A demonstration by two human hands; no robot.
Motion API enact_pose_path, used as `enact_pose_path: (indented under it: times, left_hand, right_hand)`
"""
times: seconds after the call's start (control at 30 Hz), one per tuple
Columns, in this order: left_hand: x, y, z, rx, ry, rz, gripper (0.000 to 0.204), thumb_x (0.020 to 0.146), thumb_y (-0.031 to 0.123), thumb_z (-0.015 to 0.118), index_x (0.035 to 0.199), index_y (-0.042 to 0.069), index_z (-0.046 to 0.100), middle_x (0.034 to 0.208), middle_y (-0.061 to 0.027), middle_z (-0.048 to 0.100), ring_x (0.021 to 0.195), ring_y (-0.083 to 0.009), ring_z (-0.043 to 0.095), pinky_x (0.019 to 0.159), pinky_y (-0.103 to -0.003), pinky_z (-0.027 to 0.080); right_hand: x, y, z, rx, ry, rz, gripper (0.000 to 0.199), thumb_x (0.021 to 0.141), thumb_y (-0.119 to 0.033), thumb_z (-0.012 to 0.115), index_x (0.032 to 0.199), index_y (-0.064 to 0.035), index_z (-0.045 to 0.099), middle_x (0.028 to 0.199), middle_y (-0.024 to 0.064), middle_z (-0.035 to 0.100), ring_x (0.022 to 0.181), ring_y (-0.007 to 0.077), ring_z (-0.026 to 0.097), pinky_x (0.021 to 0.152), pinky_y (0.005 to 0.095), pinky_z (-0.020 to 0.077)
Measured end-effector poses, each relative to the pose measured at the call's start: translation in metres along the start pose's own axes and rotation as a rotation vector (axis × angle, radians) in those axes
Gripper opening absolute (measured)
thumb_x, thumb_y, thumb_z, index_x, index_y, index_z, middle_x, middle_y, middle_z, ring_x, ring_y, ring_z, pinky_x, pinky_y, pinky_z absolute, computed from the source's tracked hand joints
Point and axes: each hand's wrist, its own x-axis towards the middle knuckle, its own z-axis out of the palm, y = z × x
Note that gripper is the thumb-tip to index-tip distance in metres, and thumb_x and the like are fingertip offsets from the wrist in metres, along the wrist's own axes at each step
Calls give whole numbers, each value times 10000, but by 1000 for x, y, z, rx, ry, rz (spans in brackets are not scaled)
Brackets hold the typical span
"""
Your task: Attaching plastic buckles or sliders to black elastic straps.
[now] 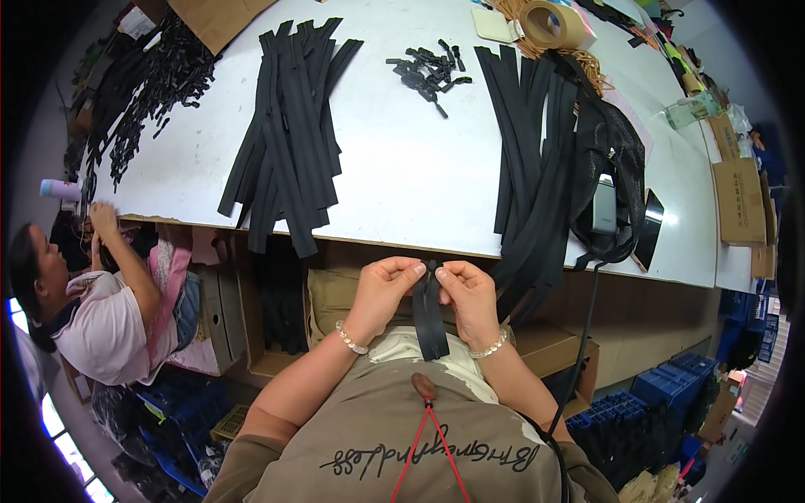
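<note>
Just off the front edge of the white table, my left hand (pixel 388 289) and my right hand (pixel 470 299) meet at the top of a black zipper (pixel 428 323). Each hand pinches one side of its upper end, and the strip hangs down between them. Whether a slider sits at that end is too small to make out. Beyond, to the left, lies a fanned bundle of black zipper strips (pixel 289 134). A second bundle of strips (pixel 524 159) lies to the right, partly over the table edge. Between them is a small heap of black zipper pulls (pixel 430 70).
A black mesh bag (pixel 616 142) with a grey power bank (pixel 604 210) and a dark phone (pixel 648 230) lie right. A tape roll (pixel 549 23) is farther back. A co-worker (pixel 109 310) sits left near a large pile of black pulls (pixel 172 75). A black cable (pixel 584 352) hangs beside me.
</note>
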Motion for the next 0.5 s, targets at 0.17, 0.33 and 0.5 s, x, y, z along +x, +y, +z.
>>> enact_pose_path:
  times: [0.17,0.33,0.5]
  left_hand:
    - [4,-2,2,-54,31,-4,138,856,108,626,923,-13,631,796,-28,646,680,-46,564,614,-179,457]
    - [9,-10,6,-177,39,43,134,865,82,609,936,-31,616,828,-58,652,711,-70,592,649,-195,481]
    - [10,-14,10,-218,78,54,126,863,69,608,935,-35,613,850,-72,653,729,-81,598,662,-199,486]
  right_hand:
    - [4,4,4,62,76,45,111,845,-81,633,911,6,613,680,10,581,556,66,517,508,191,421]
    - [9,7,5,85,84,23,105,843,-78,633,895,13,621,679,12,585,561,67,518,522,195,426]
    - [11,8,7,109,107,6,90,839,-60,631,878,21,628,700,20,597,579,67,515,546,196,425]
